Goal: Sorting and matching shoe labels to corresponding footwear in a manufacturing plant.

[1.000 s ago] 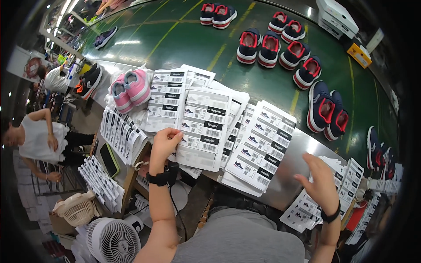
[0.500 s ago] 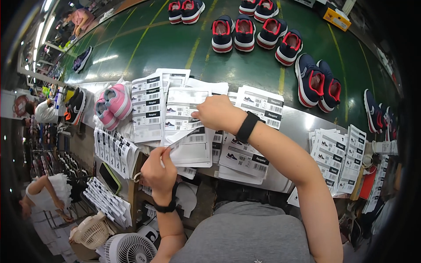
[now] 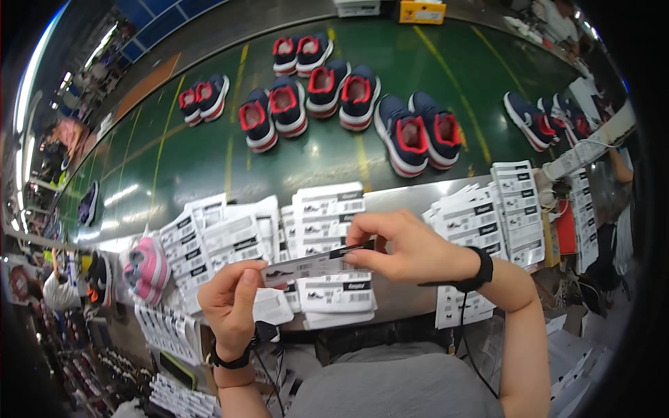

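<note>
A narrow printed label strip point(image 3: 313, 265) is stretched between my two hands, above the stacks of label sheets. My left hand point(image 3: 233, 299) pinches its left end between thumb and fingers. At the other end, my right hand point(image 3: 411, 247) grips the strip near its black corner. Just beyond and beneath it lie a stack of label sheets point(image 3: 327, 221) and a second one point(image 3: 233, 237) farther left, each sheet showing small shoe pictures and barcodes. A pair of pink shoes point(image 3: 148, 270) in clear wrapping sits left of the sheets.
Several navy shoes with red linings, one pair point(image 3: 418, 136) nearest, stand on the green conveyor belt point(image 3: 195, 164). More label sheets point(image 3: 481, 219) lie at the right by a red item point(image 3: 565, 232). A yellow box point(image 3: 422, 12) is at the far edge. Cables hang near my wrists.
The view has turned right. My hands have left the sheet on the left stack and now hold a single strip between them. The navy shoes appear farther left.
</note>
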Motion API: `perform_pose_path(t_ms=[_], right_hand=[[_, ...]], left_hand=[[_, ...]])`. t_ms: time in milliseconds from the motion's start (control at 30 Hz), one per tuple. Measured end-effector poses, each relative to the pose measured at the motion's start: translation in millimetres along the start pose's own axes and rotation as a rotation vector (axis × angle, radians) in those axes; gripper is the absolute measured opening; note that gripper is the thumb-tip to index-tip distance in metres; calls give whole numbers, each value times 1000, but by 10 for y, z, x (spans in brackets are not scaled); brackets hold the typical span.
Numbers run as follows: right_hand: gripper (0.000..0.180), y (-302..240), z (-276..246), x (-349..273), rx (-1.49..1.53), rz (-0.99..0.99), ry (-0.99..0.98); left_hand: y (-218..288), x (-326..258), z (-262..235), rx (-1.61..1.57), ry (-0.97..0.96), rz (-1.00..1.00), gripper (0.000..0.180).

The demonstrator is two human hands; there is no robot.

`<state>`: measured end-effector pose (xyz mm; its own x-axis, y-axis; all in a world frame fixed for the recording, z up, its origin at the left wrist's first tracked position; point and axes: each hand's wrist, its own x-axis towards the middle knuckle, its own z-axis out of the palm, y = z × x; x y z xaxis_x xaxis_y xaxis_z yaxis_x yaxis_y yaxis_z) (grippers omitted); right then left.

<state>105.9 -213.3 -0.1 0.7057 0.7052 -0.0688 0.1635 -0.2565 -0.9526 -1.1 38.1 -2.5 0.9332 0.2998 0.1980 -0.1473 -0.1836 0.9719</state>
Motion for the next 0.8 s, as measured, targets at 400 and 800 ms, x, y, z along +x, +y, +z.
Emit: perform_pose_path(t_ms=[400,800], right_hand=[[37,1646,-2265,-26,-218,270,679],[76,1150,-2338,-161,-694,357,774]], left_hand=[[-1308,2581,889,1062,-352,-208,87],[-1589,3833,445,1424,29,-424,58]])
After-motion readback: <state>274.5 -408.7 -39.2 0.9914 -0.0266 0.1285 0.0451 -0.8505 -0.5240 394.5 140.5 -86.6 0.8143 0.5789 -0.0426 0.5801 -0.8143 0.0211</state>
